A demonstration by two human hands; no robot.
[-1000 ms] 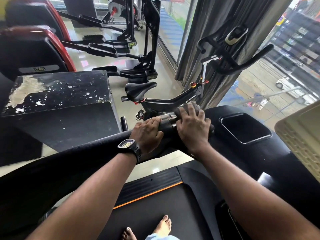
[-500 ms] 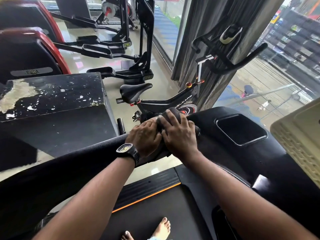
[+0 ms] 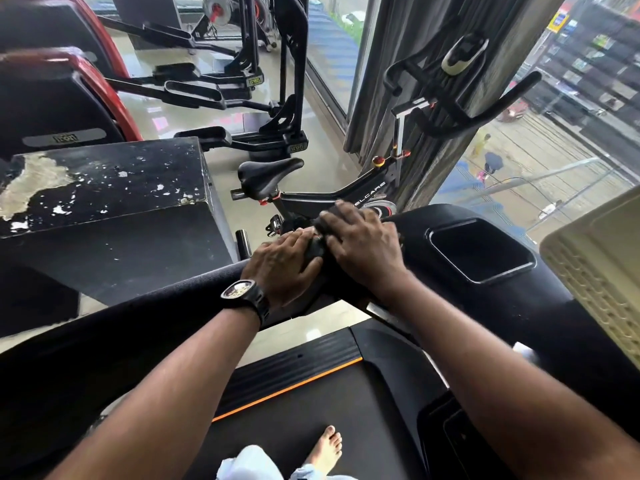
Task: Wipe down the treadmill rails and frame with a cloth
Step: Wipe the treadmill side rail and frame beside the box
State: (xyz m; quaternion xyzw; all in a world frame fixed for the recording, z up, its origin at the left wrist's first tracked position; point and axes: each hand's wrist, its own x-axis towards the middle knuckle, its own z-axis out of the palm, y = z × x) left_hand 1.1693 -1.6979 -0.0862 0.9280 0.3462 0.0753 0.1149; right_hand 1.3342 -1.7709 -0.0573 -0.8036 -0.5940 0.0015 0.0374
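Note:
The treadmill's black left handrail runs from lower left up to the console. Both my hands sit where the rail meets the console. My left hand, with a black watch at the wrist, curls over the rail with its fingers on one end of a dark cloth. Just to its right, my right hand covers the cloth, fingers bent over it and pressing it onto the rail. Most of the cloth is hidden under the hands.
A rectangular recess sits in the console right of my hands, and a beige panel is at the far right. The belt with my bare foot lies below. A worn black box and a spin bike stand beyond the rail.
My right hand has slid left along the rail with the cloth, closing up against my left hand, which has stayed in place. The view shifted slightly.

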